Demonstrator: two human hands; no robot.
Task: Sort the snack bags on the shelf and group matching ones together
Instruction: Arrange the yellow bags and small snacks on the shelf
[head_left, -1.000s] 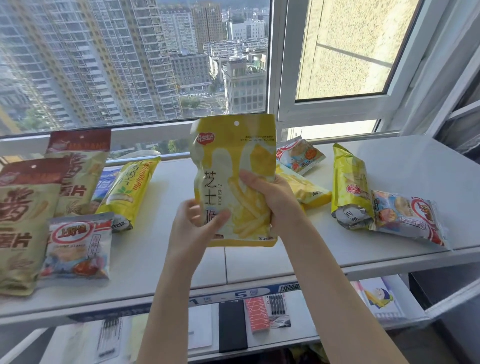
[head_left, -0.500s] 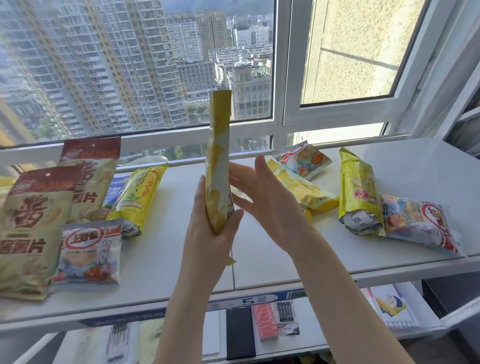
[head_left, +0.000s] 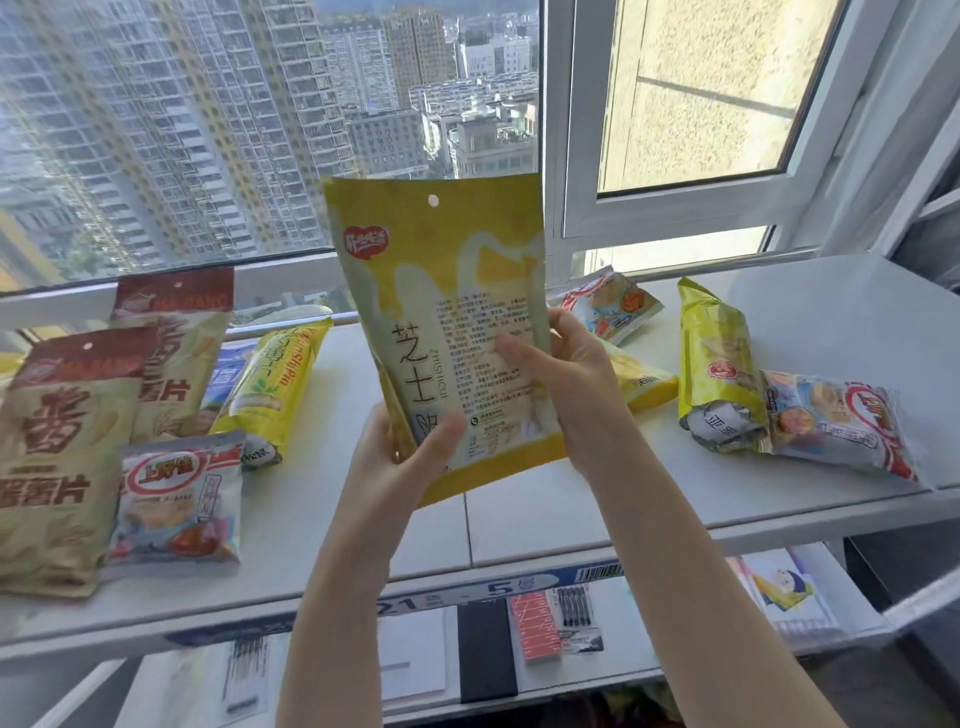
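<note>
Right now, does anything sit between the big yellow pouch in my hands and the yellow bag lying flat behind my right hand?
Nothing visible does. Left hand and right hand hold the big yellow pouch above the white shelf; the right hand only hides part of the flat yellow bag.

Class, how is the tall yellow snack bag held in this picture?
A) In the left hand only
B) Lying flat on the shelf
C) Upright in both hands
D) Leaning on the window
C: the left hand grips the yellow bag at its bottom corner and the right hand holds its side edge.
</note>
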